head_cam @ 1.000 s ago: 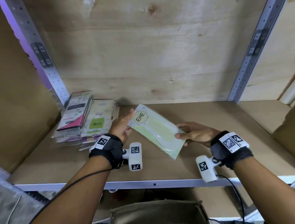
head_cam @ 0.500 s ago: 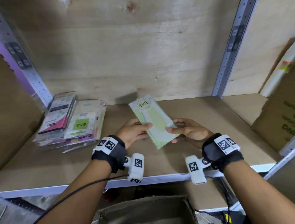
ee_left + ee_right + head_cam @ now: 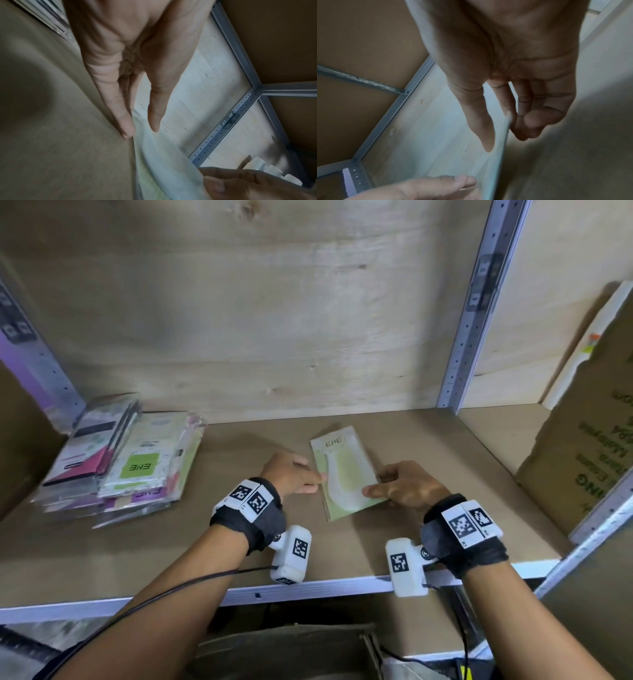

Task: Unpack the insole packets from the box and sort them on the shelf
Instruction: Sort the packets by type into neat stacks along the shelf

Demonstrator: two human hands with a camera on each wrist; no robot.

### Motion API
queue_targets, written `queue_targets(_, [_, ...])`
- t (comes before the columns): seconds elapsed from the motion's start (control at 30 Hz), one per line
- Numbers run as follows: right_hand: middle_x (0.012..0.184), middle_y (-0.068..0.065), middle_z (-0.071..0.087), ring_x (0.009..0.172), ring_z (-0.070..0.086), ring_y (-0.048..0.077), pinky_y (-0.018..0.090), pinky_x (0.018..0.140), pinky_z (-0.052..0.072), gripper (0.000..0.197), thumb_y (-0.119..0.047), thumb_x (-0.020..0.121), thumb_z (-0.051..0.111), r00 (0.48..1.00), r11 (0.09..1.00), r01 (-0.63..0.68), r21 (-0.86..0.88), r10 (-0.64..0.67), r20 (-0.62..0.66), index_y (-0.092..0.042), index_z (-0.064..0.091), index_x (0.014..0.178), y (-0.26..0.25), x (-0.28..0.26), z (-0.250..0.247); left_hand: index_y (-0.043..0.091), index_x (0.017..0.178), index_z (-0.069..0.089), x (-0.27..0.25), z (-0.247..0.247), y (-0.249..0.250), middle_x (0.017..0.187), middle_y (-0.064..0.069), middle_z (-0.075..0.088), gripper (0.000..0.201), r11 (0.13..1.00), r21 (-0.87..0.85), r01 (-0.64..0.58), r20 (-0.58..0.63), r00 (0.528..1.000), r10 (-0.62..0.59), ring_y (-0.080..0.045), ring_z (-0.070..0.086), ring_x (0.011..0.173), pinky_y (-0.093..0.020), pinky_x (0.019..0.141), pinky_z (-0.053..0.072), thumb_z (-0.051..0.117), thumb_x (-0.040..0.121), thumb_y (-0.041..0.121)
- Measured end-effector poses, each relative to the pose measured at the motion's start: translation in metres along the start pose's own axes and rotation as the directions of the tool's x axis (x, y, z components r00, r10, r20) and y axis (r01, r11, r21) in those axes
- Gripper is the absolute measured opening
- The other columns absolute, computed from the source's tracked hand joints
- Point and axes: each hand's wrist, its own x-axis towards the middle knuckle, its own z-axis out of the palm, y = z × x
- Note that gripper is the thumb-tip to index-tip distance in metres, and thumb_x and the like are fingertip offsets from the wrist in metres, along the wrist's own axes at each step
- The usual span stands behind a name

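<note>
Only the head view shows the packet stack (image 3: pixel 116 463) at 9 o'clock, while the left hand (image 3: pixel 291 475) and right hand (image 3: pixel 406 486) each pinch the green insole packet (image 3: pixel 346 474) by a side edge.

Two hands are in view, the left hand (image 3: pixel 291 475) at about 7 o'clock from centre and the right hand (image 3: pixel 407 486) at about 5 o'clock. One green packet (image 3: pixel 344 474) lies between them. At 9 o'clock sit two side-by-side stacks of packets (image 3: pixel 116 460); how many packets are in each cannot be counted. There are two metal uprights (image 3: pixel 471 316), at 2 and at 9 o'clock. One printed carton (image 3: pixel 582 463) stands at 3 o'clock. One open box (image 3: pixel 284 652) is at 6 o'clock. Each wrist carries one camera (image 3: pixel 291 553), two in all.
</note>
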Motion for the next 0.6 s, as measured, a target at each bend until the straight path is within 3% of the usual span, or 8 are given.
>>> queue_targets(0.1, [0.104,0.003,0.070,0.096,0.065,0.020,0.030,0.088,0.052,0.043,-0.026,0.075,0.084,0.999,0.995,-0.027,-0.101,0.023,-0.036,-0.007,0.069,0.111,0.003,0.001,-0.004,-0.005,0.136,0.048,-0.001,0.000,0.004,0.111,-0.019,0.066,0.075,0.999,0.053,0.012,0.028,1.000,-0.013,-0.027,0.073,0.091,-0.029,0.073,0.063,0.086,0.072,0.000])
queue_targets(0.17, [0.103,-0.001,0.065,0.098,0.061,0.017,0.025,0.085,0.045,0.046,-0.028,0.076,0.083,0.997,0.990,-0.019,-0.138,0.010,-0.071,-0.008,0.067,0.114,0.003,0.001,-0.005,-0.003,0.134,0.048,-0.004,0.000,0.004,0.105,-0.018,0.068,0.072,0.996,0.083,0.018,0.043,0.999,-0.022,-0.025,0.073,0.088,-0.029,0.070,0.063,0.086,0.073,0.002])
queue_targets(0.23, [0.104,-0.001,0.065,0.099,0.061,0.017,0.025,0.085,0.045,0.046,-0.028,0.077,0.082,0.998,0.992,-0.014,-0.125,0.006,-0.068,-0.009,0.066,0.116,0.000,0.001,-0.004,-0.001,0.120,0.055,-0.007,0.002,0.004,0.108,-0.018,0.068,0.054,0.995,0.101,0.008,0.074,0.997,-0.015,-0.022,0.073,0.087,-0.028,0.069,0.063,0.085,0.075,0.004])
queue_targets(0.3, [0.109,0.002,0.068,0.103,0.065,0.021,0.033,0.094,0.052,0.047,-0.025,0.079,0.081,0.999,0.998,-0.013,-0.068,0.011,-0.035,-0.008,0.064,0.119,-0.001,0.003,-0.003,-0.001,0.120,0.058,-0.008,0.008,0.004,0.113,-0.018,0.069,0.049,0.996,0.089,0.004,0.115,0.993,-0.014,-0.023,0.072,0.091,-0.031,0.075,0.063,0.083,0.078,0.005])
queue_targets(0.4, [0.115,0.007,0.069,0.108,0.066,0.026,0.044,0.100,0.052,0.047,-0.021,0.082,0.078,1.000,1.000,-0.006,0.006,0.006,-0.026,-0.007,0.061,0.124,0.000,0.005,-0.006,0.000,0.135,0.049,-0.004,0.021,0.006,0.123,-0.019,0.064,0.063,0.998,0.067,0.000,0.100,0.995,-0.007,-0.028,0.068,0.107,-0.034,0.082,0.061,0.081,0.081,0.007])
queue_targets(0.6, [0.120,0.008,0.067,0.112,0.063,0.024,0.042,0.106,0.046,0.047,-0.022,0.085,0.075,0.994,0.996,-0.020,0.090,0.030,-0.104,-0.008,0.060,0.127,0.015,0.008,-0.031,0.007,0.130,0.056,0.017,0.053,0.016,0.120,-0.012,0.067,0.054,0.997,0.077,0.008,0.085,0.996,-0.015,-0.024,0.067,0.109,-0.035,0.091,0.059,0.080,0.082,0.014])
